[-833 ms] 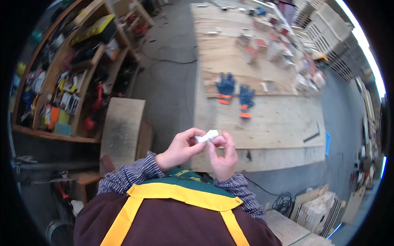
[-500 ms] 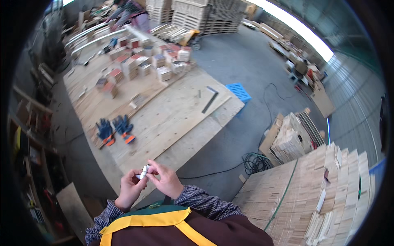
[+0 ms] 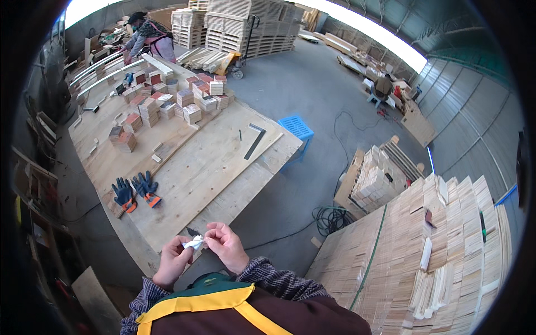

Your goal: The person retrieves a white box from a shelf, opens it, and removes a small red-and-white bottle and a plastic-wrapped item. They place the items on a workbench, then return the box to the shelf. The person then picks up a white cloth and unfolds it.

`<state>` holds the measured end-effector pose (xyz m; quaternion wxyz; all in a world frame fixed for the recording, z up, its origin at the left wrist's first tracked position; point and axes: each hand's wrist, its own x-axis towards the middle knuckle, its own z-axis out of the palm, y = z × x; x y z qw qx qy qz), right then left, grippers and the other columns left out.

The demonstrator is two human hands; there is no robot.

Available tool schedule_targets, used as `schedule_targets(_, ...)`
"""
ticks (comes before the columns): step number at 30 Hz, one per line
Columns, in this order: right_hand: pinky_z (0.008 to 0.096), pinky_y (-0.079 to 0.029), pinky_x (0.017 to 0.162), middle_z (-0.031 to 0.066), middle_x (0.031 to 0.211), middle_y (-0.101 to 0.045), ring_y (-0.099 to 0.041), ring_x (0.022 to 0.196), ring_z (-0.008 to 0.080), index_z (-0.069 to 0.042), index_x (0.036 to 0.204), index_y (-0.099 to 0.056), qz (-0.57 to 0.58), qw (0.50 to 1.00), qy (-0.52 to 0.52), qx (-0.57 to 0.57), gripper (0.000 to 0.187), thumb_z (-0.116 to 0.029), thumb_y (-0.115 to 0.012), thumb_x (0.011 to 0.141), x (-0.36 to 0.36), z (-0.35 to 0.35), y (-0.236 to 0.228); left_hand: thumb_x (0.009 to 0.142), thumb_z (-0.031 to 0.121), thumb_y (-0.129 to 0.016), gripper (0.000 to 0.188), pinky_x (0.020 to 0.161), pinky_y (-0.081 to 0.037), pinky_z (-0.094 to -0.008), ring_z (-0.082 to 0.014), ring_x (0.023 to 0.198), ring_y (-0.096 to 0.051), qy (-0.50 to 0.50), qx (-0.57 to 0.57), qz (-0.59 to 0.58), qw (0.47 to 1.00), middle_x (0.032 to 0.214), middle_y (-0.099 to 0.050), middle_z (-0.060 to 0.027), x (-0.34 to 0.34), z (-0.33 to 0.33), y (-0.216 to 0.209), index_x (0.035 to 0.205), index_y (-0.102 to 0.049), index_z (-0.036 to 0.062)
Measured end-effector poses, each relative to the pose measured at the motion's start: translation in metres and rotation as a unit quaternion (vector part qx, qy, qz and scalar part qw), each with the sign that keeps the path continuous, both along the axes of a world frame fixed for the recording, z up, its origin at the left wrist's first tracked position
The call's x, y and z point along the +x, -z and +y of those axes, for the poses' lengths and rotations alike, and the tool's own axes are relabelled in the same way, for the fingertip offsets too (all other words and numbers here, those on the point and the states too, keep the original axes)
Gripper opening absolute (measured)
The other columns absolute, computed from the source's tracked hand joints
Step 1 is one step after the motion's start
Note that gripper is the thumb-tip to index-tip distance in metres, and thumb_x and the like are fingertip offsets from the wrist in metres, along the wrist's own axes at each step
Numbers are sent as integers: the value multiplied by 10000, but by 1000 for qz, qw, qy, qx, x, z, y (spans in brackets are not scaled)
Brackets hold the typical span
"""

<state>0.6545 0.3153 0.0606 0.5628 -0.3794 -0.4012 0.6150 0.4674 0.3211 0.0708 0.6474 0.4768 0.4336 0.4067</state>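
Note:
Both hands are held close together in front of my body, over the near corner of the wooden table. Between them is a small white crumpled piece (image 3: 194,242), perhaps paper or a wrapper; its exact kind is too small to tell. My left hand (image 3: 173,260) pinches one side of it between thumb and fingers. At the other end, the thumb and fingertips of my right hand (image 3: 225,245) are pinched together on its edge. A pair of dark blue work gloves (image 3: 135,191) with orange cuffs lies on the table beyond my left hand.
Stacked wooden blocks (image 3: 148,111), a carpenter's square (image 3: 255,142) and a pencil (image 3: 240,134) lie on the tabletop (image 3: 206,162). A blue stool (image 3: 296,128) stands by its right corner. Banded timber (image 3: 385,262) rises at my right, near coiled cable (image 3: 332,219). A co-worker (image 3: 152,36) bends at the far end.
My right hand has drawn slightly away from the left, and more of the white piece shows between them. The view has shifted, so the table sits further left and lower.

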Motion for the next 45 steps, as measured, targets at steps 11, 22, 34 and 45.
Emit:
schedule_targets(11,216,-441,584,33,965,-570,-559,748,100,-61,1284,-433,169,965,-191,-70,336,-6,-525,966,87,32,12,894,69,-574,109,588,-466,-223,-114,653,-584,28,-63,-162,984,827,-631,-53,68,0,-12,980,-603,10)
schedule_targets(22,195,-490,754,7,944,-553,-570,841,51,-32,1217,-504,16,977,-112,180,310,40,-583,926,207,63,-6,946,185,-505,135,648,-522,-267,-144,688,-590,-76,-252,-287,921,831,-625,-50,210,38,-2,947,-556,60)
schedule_targets(34,256,-424,490,23,895,-671,-471,510,96,-93,1237,-577,-244,937,-15,250,423,-43,-705,837,181,66,1,932,120,-499,122,689,-526,-247,-142,718,-598,-154,-126,-244,949,921,-623,-64,196,44,-8,1038,-528,68)
schedule_targets(45,239,-511,655,20,918,-643,-622,799,102,-69,1176,-624,-257,946,67,187,297,-60,-675,884,152,55,7,930,61,-540,57,607,-516,-313,-209,647,-617,-133,-147,-192,961,779,-613,-102,158,40,13,977,-513,42)
